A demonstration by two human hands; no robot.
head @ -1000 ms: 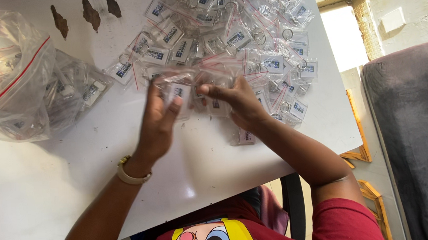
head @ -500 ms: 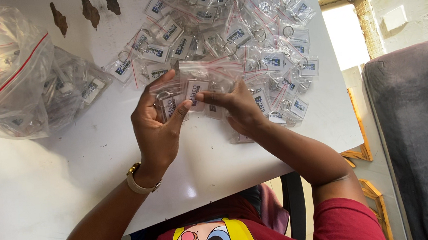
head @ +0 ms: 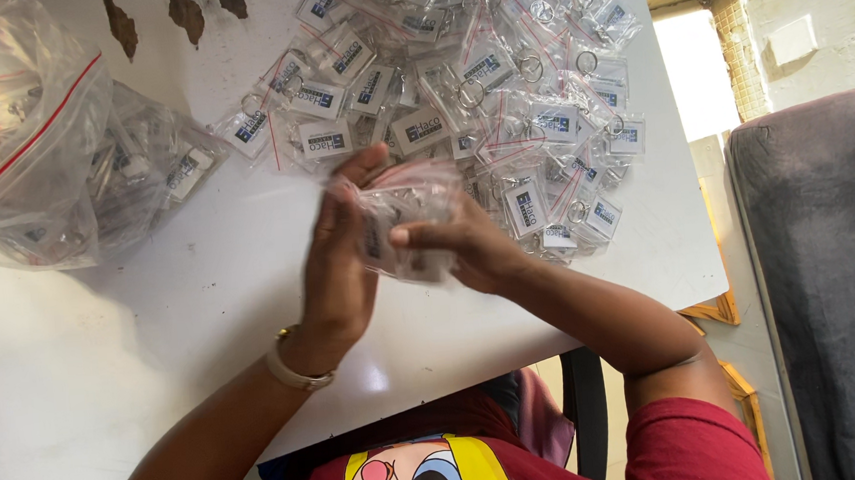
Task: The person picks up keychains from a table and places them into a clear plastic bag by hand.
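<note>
Hands met above the white table (head: 202, 316), both pinching a small stack of clear plastic pouches (head: 408, 221) between them. The left hand (head: 341, 266) curled its fingers round the stack's near side; the right hand (head: 469, 252) closed on the far edge, thumb pressed flat. Just beyond lay a heap of bagged keychains (head: 476, 76). A large zip bag (head: 19, 138) sat to the left.

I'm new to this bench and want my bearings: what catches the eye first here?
First, the heap of small clear packets with key rings, spread over the far right of the white table. In front of it the left hand and right hand hold a stack of packets between them. At far left lies a big clear bag with a red strip.
</note>
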